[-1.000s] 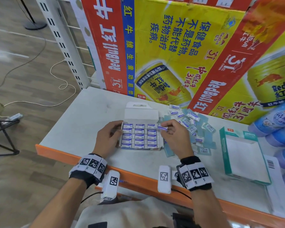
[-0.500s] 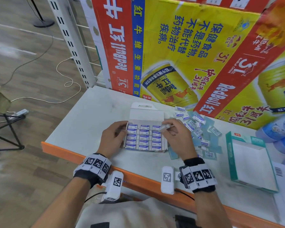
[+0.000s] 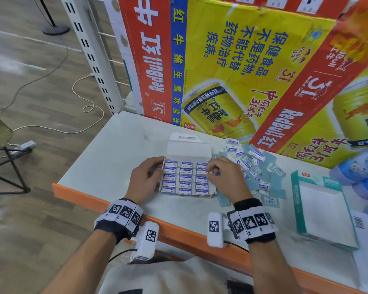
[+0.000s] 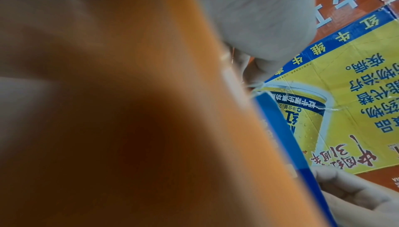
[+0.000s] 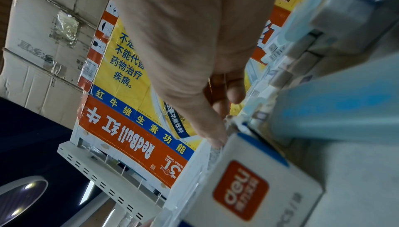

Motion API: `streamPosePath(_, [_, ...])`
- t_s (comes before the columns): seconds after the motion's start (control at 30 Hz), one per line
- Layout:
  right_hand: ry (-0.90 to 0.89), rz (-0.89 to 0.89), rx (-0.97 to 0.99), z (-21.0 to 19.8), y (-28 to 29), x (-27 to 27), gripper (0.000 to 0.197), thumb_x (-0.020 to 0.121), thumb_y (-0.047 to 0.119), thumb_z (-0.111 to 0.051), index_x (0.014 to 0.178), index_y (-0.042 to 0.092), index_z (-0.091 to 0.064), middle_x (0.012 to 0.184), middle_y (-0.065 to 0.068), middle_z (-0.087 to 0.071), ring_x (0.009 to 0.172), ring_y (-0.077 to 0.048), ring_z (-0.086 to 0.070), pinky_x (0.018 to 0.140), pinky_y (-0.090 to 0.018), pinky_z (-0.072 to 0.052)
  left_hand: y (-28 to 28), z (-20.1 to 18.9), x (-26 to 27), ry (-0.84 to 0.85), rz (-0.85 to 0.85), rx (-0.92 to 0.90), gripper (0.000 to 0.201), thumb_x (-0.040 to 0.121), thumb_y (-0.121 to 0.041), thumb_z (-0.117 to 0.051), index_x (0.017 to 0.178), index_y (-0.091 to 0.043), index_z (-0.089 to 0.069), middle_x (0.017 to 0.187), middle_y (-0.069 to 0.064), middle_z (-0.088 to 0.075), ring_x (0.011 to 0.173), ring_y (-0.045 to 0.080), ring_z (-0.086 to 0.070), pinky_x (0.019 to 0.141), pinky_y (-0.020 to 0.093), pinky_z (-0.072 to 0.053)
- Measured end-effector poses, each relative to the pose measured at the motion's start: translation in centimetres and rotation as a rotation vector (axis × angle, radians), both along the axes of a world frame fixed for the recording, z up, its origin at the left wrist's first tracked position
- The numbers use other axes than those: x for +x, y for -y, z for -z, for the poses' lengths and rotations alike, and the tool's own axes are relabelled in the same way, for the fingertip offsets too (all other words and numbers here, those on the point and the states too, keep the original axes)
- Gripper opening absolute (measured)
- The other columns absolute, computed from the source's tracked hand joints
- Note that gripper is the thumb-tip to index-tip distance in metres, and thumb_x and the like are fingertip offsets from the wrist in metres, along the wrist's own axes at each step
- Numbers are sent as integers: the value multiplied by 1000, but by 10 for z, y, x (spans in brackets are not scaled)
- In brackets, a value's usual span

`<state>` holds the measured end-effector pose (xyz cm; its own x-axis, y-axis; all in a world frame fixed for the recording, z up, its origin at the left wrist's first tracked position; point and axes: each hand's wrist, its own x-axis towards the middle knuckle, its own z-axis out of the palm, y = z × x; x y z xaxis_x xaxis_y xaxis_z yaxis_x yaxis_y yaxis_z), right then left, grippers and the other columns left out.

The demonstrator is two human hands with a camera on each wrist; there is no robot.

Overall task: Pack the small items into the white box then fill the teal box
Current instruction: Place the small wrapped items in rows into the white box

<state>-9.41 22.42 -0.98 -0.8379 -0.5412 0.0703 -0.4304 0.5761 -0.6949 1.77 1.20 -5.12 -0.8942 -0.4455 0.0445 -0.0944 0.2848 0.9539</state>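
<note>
The white box (image 3: pixel 188 148) lies open mid-table with its lid flap tipped back, and rows of small erasers (image 3: pixel 186 179) fill it. My left hand (image 3: pixel 148 177) grips the box's left wall. Over the right column my right hand (image 3: pixel 222 177) curls its fingertips and pinches one small eraser (image 3: pixel 217 173), which is mostly hidden. In the right wrist view the thumb (image 5: pixel 212 135) presses at the edge of the white box (image 5: pixel 241 189), which bears a red logo. The teal box (image 3: pixel 294 200) lies open at the right, white inside.
Loose erasers and pale blue sleeves (image 3: pixel 251 161) are heaped just right of the white box. A big yellow-and-red carton (image 3: pixel 242 71) walls off the back. Blue bottles (image 3: pixel 361 166) stand at the far right. The table's orange front edge (image 3: pixel 179 223) runs beneath my wrists.
My right hand has come down from the box's upper right corner onto the right column with the eraser. My left hand has stayed on the box's left side.
</note>
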Motion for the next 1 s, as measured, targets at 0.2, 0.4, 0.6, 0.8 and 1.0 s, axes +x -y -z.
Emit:
streamPosePath(0.2, [33, 8, 11, 4, 7, -2, 11, 78, -1, -66, 77, 10, -69, 84, 5, -51, 64, -1, -45, 70, -23, -45, 0, -1, 0, 2, 3, -5, 29, 80, -26, -49, 100, -46, -58, 100, -16, -66, 87, -3, -63, 57, 15, -53])
streamPosePath(0.4, [84, 54, -79, 3, 1, 0, 8, 82, 6, -67, 83, 12, -73, 90, 4, -56, 69, 0, -50, 68, -7, -40, -1, -2, 1, 14, -13, -5, 29, 81, -25, -49, 101, -44, -59, 99, -14, -67, 84, 1, -64, 55, 33, -58])
streamPosePath(0.6, [-63, 314, -9, -9, -48, -14, 13, 85, 6, -61, 90, 12, -71, 101, -4, -63, 96, -22, -55, 87, -32, -46, 0, 0, 1, 3, -10, -13, 31, 80, -26, -49, 106, -35, -62, 100, -14, -67, 84, -1, -63, 56, 18, -54])
streamPosePath(0.8, [-44, 484, 162, -5, -83, -15, 24, 77, 0, -60, 90, 18, -69, 105, -7, -59, 101, -27, -53, 90, -41, -47, 1, 3, 0, -13, -9, -20, 30, 80, -26, -50, 107, -33, -62, 97, -20, -66, 84, -6, -62, 57, 6, -47])
streamPosePath(1.0, [15, 473, 289, 7, -102, -10, 27, 74, 5, -64, 87, 29, -61, 105, -5, -59, 95, -25, -54, 85, -40, -49, 2, 4, 0, -19, 1, -21, 31, 80, -25, -50, 108, -31, -63, 99, -16, -67, 84, -2, -63, 58, 7, -48])
